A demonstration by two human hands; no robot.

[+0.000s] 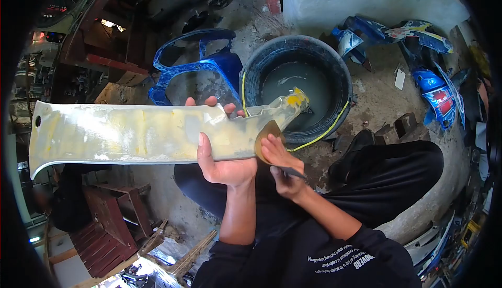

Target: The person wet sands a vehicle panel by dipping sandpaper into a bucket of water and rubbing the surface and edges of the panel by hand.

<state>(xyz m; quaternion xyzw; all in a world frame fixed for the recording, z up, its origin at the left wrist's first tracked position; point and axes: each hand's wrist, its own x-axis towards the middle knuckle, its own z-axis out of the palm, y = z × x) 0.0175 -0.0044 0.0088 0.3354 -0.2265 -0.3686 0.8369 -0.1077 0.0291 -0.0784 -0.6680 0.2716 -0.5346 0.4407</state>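
A long pale panel (130, 134) with yellowish patches lies across the view, its narrow end reaching over a black bucket (340, 63) of cloudy water. My left hand (225, 165) grips the panel from below, thumb on the near face and fingertips showing past the far edge. My right hand (285, 168) holds a brown sheet of sandpaper (268, 137) against the panel's lower edge near the narrow end; part of the sheet sticks out below the fingers. Yellow and clear material (297, 99) shows at the panel's tip, above the water.
A blue plastic chair (222, 66) stands beyond the panel, left of the bucket. Blue painted fairings (436, 92) lie at the right, near dark blocks (405, 126). A dark red wooden bench (107, 225) is at lower left. My crossed legs (387, 178) are below the bucket.
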